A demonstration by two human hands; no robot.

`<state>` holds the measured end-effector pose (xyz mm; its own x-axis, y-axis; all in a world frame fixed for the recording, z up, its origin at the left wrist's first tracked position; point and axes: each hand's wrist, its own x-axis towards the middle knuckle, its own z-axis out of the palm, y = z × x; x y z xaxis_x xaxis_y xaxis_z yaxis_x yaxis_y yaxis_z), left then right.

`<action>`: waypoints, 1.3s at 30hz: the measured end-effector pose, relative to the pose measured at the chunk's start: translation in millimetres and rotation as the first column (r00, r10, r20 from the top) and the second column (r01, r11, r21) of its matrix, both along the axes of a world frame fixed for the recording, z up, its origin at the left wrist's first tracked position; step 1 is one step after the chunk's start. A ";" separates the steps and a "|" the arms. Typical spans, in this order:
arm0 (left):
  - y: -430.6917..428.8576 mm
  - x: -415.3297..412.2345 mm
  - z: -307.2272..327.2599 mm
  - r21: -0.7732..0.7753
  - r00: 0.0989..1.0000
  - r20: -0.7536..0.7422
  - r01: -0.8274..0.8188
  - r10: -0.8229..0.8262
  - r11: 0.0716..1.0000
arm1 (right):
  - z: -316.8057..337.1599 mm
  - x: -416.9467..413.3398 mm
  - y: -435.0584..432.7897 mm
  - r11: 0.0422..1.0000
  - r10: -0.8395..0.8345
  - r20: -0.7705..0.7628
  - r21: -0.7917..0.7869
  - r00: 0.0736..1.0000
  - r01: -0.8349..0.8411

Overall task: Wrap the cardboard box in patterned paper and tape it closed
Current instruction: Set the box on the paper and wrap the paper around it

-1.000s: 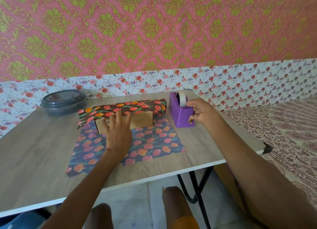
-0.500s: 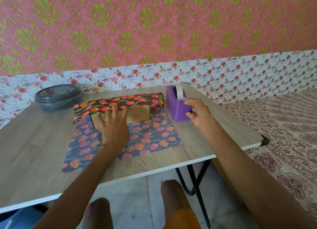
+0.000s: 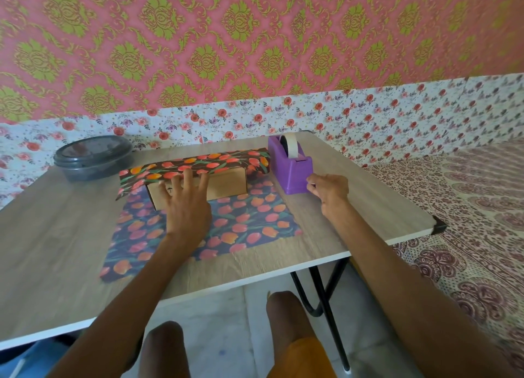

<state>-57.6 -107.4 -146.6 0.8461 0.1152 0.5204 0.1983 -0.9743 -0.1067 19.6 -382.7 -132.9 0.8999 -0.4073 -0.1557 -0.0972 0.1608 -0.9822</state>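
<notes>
Two hands | left hand (image 3: 188, 207) fingers (image 3: 187, 180) wide on paper (image 3: 198, 162) | right hand (image 3: 330, 189) curled by dispenser (image 3: 292, 170), grip unclear

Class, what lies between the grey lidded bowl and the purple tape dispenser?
In the head view, the cardboard box lies there, tulip-patterned paper folded over its top, the left hand pressing the paper's edge against it.

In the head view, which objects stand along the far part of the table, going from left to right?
dark lidded container → cardboard box, its top covered by patterned paper → purple tape dispenser
</notes>
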 end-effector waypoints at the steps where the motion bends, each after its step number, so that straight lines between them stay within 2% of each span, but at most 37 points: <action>1: -0.2 0.6 -0.6 0.003 1.000 0.002 0.003 -0.003 1.000 | -4.5 -0.1 -1.0 1.000 -0.013 0.002 0.011 1.000 0.013; 3: -0.2 1.4 0.8 0.006 1.000 0.017 -0.005 0.005 1.000 | -4.2 -0.2 0.5 1.000 0.004 0.002 0.005 1.000 -0.004; 5: -0.7 0.2 0.8 0.004 1.000 0.015 0.004 -0.004 1.000 | -1.3 -4.1 1.6 0.995 -0.049 0.027 -0.086 0.998 0.051; 7: -0.2 0.6 1.0 0.012 1.000 0.026 0.009 -0.010 1.000 | 4.8 -10.6 4.3 0.970 -0.110 0.138 -0.201 0.984 0.136; 8: 0.3 0.3 0.9 0.019 1.000 0.029 0.008 -0.009 1.000 | 9.3 -16.5 6.6 0.961 -0.086 0.191 -0.243 0.978 0.132; 13: 12.8 5.4 4.5 0.120 0.991 0.087 0.090 -0.100 0.989 | 35.5 -49.6 38.4 0.962 0.226 0.328 -0.224 0.917 -0.157; 15: 21.9 8.4 6.8 0.145 0.973 0.119 0.182 -0.200 0.973 | 42.3 -56.4 53.8 0.942 0.313 0.310 -0.222 0.898 -0.252; 17: 33.1 7.0 9.2 0.105 0.957 0.151 0.235 -0.249 0.966 | 44.2 -57.4 75.9 0.900 0.432 0.239 -0.181 0.870 -0.397; 18: 35.3 6.1 11.0 0.077 0.949 0.170 0.256 -0.266 0.963 | 44.0 -56.8 86.9 0.896 0.443 0.211 -0.152 0.871 -0.418; 24: 43.9 2.1 24.2 -0.243 0.925 0.290 0.318 -0.244 0.917 | 47.8 -52.8 166.4 0.949 0.270 0.215 0.103 0.938 -0.297; 27: 46.6 5.0 23.1 -0.308 0.914 0.346 0.322 -0.210 0.895 | 45.1 -46.1 193.3 0.962 0.222 0.143 0.132 0.965 -0.241; 35: 49.2 13.6 8.7 -0.198 0.897 0.365 0.338 -0.250 0.920 | 36.0 -40.4 207.7 0.982 0.144 0.135 0.101 0.980 -0.158; 39: 57.0 15.1 3.1 -0.061 0.880 0.358 0.356 -0.312 0.933 | 31.8 -37.2 209.2 0.983 0.162 0.062 0.071 0.985 -0.167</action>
<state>-42.5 -50.4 -143.5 0.6216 -0.0628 0.7808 -0.1385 -0.9899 0.0306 -17.6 -173.5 -101.1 0.9618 -0.2419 -0.1283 -0.0742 0.2208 -0.9725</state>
